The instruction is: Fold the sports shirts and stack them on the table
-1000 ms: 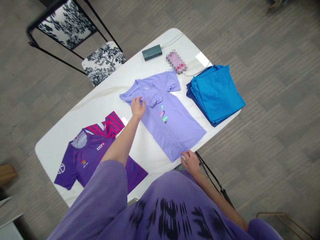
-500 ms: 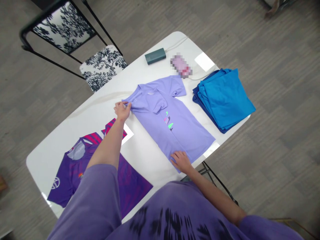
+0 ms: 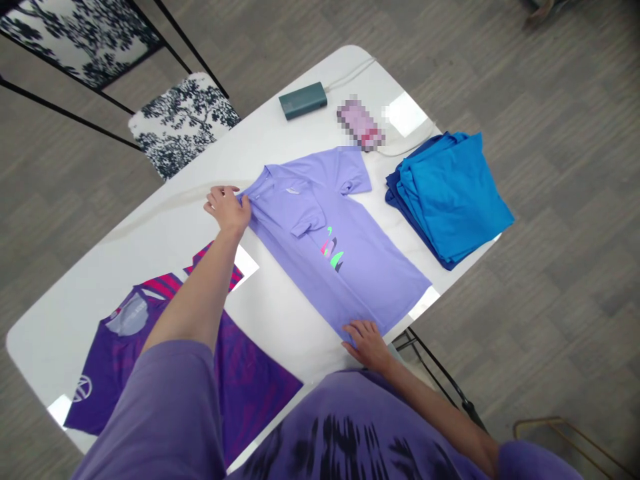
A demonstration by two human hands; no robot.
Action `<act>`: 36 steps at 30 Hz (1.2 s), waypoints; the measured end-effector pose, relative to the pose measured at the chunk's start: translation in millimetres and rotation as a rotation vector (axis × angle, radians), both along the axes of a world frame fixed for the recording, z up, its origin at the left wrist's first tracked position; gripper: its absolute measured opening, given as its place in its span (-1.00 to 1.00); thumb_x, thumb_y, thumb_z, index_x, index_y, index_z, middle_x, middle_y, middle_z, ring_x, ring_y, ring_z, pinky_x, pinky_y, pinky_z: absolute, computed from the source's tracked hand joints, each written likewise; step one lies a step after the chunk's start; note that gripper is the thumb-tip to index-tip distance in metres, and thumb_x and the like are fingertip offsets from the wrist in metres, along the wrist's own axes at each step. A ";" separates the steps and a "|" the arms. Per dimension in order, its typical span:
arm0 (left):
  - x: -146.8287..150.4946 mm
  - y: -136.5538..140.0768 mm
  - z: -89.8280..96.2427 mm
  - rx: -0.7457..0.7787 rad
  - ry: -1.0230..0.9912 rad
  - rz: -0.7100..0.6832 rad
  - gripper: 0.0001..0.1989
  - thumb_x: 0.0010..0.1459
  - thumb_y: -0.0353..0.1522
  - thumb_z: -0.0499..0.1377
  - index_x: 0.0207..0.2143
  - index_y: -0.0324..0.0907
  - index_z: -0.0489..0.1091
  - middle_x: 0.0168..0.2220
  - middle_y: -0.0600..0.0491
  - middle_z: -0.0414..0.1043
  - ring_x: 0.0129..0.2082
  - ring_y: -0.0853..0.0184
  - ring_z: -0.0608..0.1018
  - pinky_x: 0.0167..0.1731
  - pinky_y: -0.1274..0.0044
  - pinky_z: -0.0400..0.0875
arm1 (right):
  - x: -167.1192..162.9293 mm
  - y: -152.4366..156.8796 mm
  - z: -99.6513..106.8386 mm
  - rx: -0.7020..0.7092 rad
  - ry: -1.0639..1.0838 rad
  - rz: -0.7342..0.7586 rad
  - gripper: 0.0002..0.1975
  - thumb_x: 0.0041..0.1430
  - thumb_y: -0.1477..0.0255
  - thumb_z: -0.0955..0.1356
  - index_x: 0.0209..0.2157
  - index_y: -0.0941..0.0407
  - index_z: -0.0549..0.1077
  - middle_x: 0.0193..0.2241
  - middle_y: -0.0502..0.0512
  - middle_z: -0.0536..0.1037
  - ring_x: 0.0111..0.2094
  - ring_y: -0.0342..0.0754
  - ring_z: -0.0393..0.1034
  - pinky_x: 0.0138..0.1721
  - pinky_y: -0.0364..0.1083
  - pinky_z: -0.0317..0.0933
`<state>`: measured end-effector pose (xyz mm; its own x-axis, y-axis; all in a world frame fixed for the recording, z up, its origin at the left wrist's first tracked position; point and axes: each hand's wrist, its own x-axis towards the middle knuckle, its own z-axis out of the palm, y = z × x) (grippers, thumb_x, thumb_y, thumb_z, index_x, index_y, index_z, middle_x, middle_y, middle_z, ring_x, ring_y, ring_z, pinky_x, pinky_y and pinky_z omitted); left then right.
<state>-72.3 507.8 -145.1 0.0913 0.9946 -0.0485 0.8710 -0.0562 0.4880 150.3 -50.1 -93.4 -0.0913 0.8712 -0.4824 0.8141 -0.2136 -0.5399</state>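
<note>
A lavender T-shirt (image 3: 370, 233) lies across the table. Its near side is folded inward, so one short sleeve rests over the chest beside a small green, pink and dark print. At the shirt's collar end, my left hand (image 3: 229, 210) has its thumb against the folded edge and its other fingers spread beyond it. My right hand (image 3: 369, 343) lies flat on the fold near the hem, fingers stretched out. Under my left forearm, partly hidden by it, is a purple and pink jersey (image 3: 255, 373) spread out.
Folded blue clothes (image 3: 455, 193) are stacked at the right edge of the white table (image 3: 165, 247). Along the far side lie a dark green power bank (image 3: 303, 101) with a cable and a blurred-out pink phone-like object (image 3: 361, 125). A patterned chair (image 3: 185, 123) stands beyond.
My left hand has shifted slightly left and its fingers have spread from the fabric. The near folded edge looks straighter. My right hand stays at the hem, and the view has shifted.
</note>
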 end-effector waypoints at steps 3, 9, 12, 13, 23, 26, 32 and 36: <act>44.5 -40.8 11.3 0.049 -0.096 -0.140 -0.51 0.45 -0.20 0.16 0.35 -0.11 0.39 0.45 -0.28 0.23 0.51 -0.20 0.20 0.52 -0.12 -0.08 | 37.4 3.2 14.3 0.048 -0.062 -0.127 -0.58 0.56 0.15 0.32 0.32 -0.07 0.45 0.18 0.25 0.58 0.16 0.27 0.41 0.20 0.20 0.19; 114.7 -88.7 4.7 -0.060 -0.057 -0.366 -0.28 0.45 -0.11 0.16 0.56 -0.12 0.20 0.61 -0.21 0.06 0.63 -0.15 0.00 0.57 -0.05 -0.25 | 155.7 2.6 32.2 0.136 -0.255 -0.372 -0.56 0.59 0.13 0.30 0.29 0.07 0.46 0.15 0.31 0.58 0.16 0.22 0.41 0.24 0.16 0.13; 137.3 -87.5 15.7 -0.061 0.061 -0.331 -0.24 0.44 -0.11 0.13 0.57 -0.16 0.16 0.62 -0.25 0.02 0.64 -0.13 -0.01 0.57 -0.02 -0.26 | 209.5 3.2 34.5 0.170 -0.352 -0.551 -0.53 0.58 0.10 0.30 0.28 0.10 0.45 0.12 0.32 0.58 0.14 0.20 0.41 0.21 0.13 0.15; 149.2 -84.3 22.5 -0.043 0.086 -0.300 -0.25 0.43 -0.10 0.14 0.56 -0.19 0.18 0.60 -0.28 0.05 0.62 -0.13 0.03 0.57 0.00 -0.21 | 223.6 4.4 34.0 0.179 -0.380 -0.602 -0.52 0.57 0.08 0.30 0.27 0.11 0.44 0.11 0.33 0.58 0.14 0.20 0.41 0.20 0.13 0.16; 383.5 -35.9 45.8 -0.164 0.052 -0.255 -0.47 0.35 0.02 0.26 0.12 -0.19 0.49 -0.01 -0.21 0.64 0.13 -0.08 0.61 0.26 0.16 0.37 | 257.2 22.8 27.5 0.108 -0.385 -0.702 -0.67 0.53 0.16 0.32 0.09 0.07 0.52 0.07 0.29 0.57 0.07 0.23 0.40 0.09 0.11 0.13; 413.2 -32.5 30.5 -0.234 0.107 -0.176 -0.47 0.26 -0.08 0.35 0.13 -0.24 0.50 0.11 -0.33 0.58 0.25 -0.21 0.54 0.29 0.06 0.33 | 258.1 20.6 28.3 0.074 -0.351 -0.673 -0.76 0.53 0.24 0.31 -0.01 0.05 0.55 0.02 0.26 0.60 0.06 0.22 0.39 0.10 0.12 0.10; 394.4 -20.5 18.1 -0.286 -0.262 -0.050 -0.76 0.27 -0.20 0.31 -0.17 -0.19 0.47 -0.09 -0.17 0.59 0.19 -0.03 0.57 0.26 0.19 0.43 | 259.5 6.3 38.2 0.106 -0.132 -0.674 -0.76 0.53 0.28 0.32 0.07 0.08 0.51 -0.02 0.21 0.67 0.03 0.15 0.47 0.13 0.10 0.10; 312.0 -23.1 43.7 -0.403 -0.939 0.242 -0.65 0.37 -0.03 0.16 -0.27 -0.12 0.36 -0.25 -0.01 0.51 -0.02 0.17 0.65 -0.04 0.40 0.61 | 249.5 -1.7 58.9 0.188 0.004 -0.587 -0.79 0.54 0.26 0.34 0.01 0.06 0.54 -0.05 0.15 0.67 0.00 0.11 0.48 0.12 0.07 0.10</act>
<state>239.7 484.7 -101.4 0.0644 0.9173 -0.3929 0.0991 0.3859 0.9172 399.8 -51.9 -34.5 0.4276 0.8468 -0.3163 0.5876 -0.5263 -0.6146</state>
